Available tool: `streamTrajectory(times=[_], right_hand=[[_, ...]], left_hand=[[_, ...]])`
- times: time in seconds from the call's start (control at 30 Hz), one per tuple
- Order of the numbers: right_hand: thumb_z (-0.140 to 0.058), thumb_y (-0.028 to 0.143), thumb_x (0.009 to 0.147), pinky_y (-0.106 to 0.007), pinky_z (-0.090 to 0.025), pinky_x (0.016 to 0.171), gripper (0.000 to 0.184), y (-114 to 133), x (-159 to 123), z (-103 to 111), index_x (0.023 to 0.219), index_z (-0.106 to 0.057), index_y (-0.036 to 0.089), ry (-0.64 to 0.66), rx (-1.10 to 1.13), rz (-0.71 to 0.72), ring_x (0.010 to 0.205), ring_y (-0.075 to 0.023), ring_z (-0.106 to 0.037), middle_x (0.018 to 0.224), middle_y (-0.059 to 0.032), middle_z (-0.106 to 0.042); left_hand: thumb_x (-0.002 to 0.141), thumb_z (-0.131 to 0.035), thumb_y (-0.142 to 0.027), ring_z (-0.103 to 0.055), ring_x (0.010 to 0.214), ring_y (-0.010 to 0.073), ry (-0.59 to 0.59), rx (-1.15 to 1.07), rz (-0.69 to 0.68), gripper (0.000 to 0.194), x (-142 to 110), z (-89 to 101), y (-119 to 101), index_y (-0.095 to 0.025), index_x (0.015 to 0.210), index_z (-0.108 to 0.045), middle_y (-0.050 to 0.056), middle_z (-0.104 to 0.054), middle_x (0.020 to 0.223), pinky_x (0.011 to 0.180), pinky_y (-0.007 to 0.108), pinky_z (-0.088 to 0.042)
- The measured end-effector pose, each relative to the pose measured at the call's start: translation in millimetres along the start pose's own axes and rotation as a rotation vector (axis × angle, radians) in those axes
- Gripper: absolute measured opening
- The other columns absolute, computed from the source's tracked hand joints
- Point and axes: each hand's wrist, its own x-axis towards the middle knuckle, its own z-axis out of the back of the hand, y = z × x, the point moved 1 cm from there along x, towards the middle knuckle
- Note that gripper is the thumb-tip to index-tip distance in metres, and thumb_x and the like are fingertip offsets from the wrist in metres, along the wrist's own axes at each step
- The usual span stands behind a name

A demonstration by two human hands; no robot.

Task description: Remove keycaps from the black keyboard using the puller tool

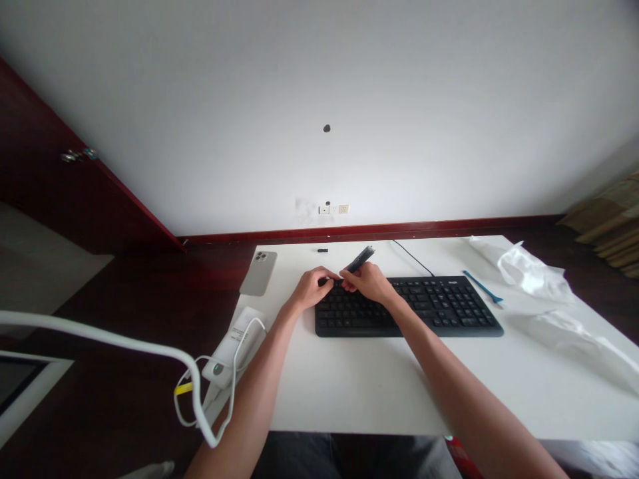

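Head view: nearest, a white charger point(232, 346) is lying beside my left forearm, its cable looped over it. On the white tabletop point(349, 392), my left hand point(310, 289) is pinching a small dark piece point(325, 282) at the top of a matte black keyboard point(409, 307), while my right hand point(362, 281) is gripping a slim dark tool point(360, 259), angled clear of the keys. Farther off, a grey smartphone point(258, 273), a thin blue plastic pick point(482, 287) and crumpled white plastic sheeting point(529, 273) are lying apart.

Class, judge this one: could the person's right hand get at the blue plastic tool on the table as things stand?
Probably yes. The right hand could pass over the low black keyboard to the blue plastic tool; nothing stands between, though the hand seems to grip a dark slim object.
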Motion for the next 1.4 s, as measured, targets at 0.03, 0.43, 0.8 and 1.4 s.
streamTrajectory(times=[0.03, 0.43, 0.8, 1.4], right_hand=[[-0.064, 0.037, 0.093, -0.026, -0.059, 0.069, 0.034, 1.7, 0.2, -0.3, 0.067, -0.075, 0.017, -0.008, -0.006, -0.009, 0.065, -0.0202, -0.075, 0.068, -0.0054, -0.076], [-0.062, 0.039, 0.094, -0.025, -0.055, 0.070, 0.038, 3.3, -1.1, -1.4, 0.065, -0.074, 0.018, -0.027, -0.040, 0.000, 0.066, -0.0196, -0.073, 0.066, -0.0049, -0.075], [-0.057, 0.044, 0.099, -0.029, -0.053, 0.070, 0.032, 1.8, -18.7, -1.1, 0.095, -0.076, 0.019, 0.010, -0.095, 0.279, 0.069, -0.0212, -0.070, 0.074, -0.0042, -0.075], [-0.063, 0.039, 0.095, -0.029, -0.061, 0.067, 0.030, -5.3, 5.7, -12.0, 0.073, -0.065, 0.018, -0.002, 0.153, -0.036, 0.064, -0.0215, -0.075, 0.074, -0.0087, -0.078]], left_hand=[[0.090, -0.059, -0.012, -0.070, 0.097, 0.0179, 0.002, -0.004, 0.000, 0.024, 0.0, 0.4, 0.5, -0.022, 0.100, -0.078, 0.003, -0.075, 0.103, 0.092, 0.030, -0.053], [0.087, -0.072, -0.023, -0.070, 0.096, 0.0193, 0.043, -0.015, 0.042, 0.008, -0.9, 9.7, 7.5, -0.022, 0.094, -0.077, 0.003, -0.076, 0.100, 0.092, 0.030, -0.052], [0.087, -0.074, -0.024, -0.070, 0.097, 0.0201, 0.041, 0.000, 0.034, 0.010, -1.3, 8.5, 10.0, -0.022, 0.096, -0.077, 0.004, -0.075, 0.099, 0.092, 0.032, -0.054], [0.088, -0.073, -0.022, -0.070, 0.096, 0.0195, 0.053, -0.008, 0.026, 0.008, -1.0, 9.1, 4.5, -0.021, 0.096, -0.077, 0.004, -0.074, 0.101, 0.092, 0.032, -0.053]])
